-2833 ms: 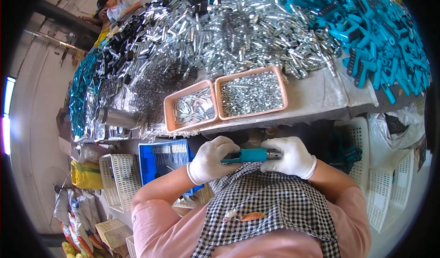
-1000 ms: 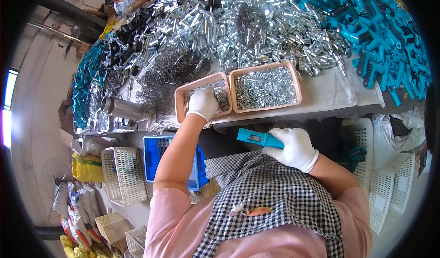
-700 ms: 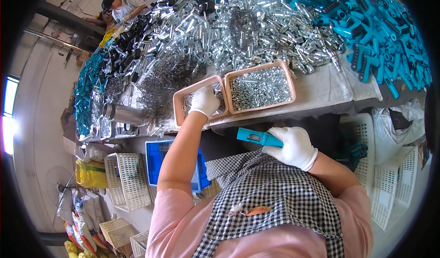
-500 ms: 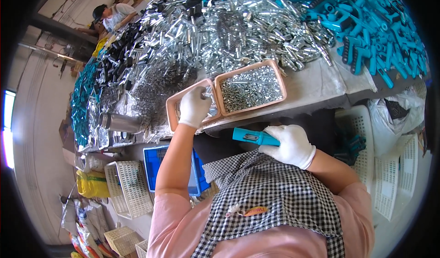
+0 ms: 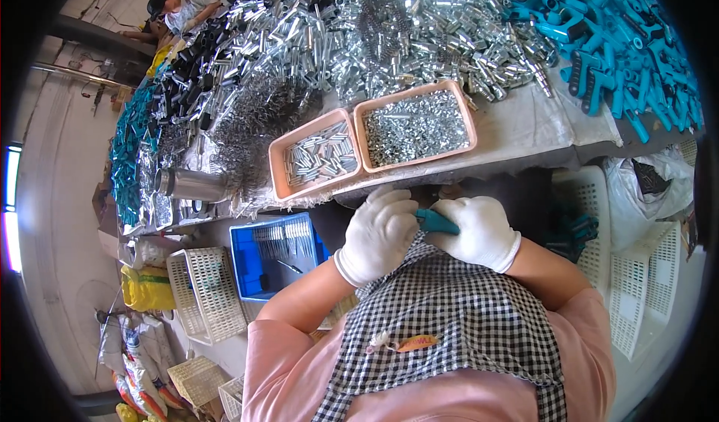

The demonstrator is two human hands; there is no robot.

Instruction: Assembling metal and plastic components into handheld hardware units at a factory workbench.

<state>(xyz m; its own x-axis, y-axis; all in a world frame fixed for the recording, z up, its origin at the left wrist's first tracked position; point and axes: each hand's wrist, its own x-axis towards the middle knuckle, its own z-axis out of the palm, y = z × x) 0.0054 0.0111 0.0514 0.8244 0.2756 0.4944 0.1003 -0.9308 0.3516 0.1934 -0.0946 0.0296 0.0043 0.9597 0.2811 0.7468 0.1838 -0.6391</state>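
In front of my apron, both white-gloved hands meet at a teal plastic handle [image 5: 437, 222]. My right hand [image 5: 479, 235] is closed around its right part. My left hand [image 5: 382, 231] has its fingers curled over the left end, which it hides. Any small piece inside the left fingers cannot be seen. Just beyond the hands, at the table's edge, sit two pink trays side by side. The left tray [image 5: 278, 169] holds short silver metal pins; the right tray [image 5: 473, 134] is filled with small shiny metal parts.
Heaps of silver metal parts [image 5: 419, 40], dark springs [image 5: 258, 115] and teal handles [image 5: 629, 40] cover the table. A steel flask [image 5: 191, 184] lies at left. Below stand a blue crate [image 5: 238, 261] and white baskets [image 5: 187, 295]. Another person [image 5: 183, 10] works at the far left.
My left hand has come out of the left pink tray, back toward me, and now closes over the left end of the teal handle. My right hand has stayed nearly in place.
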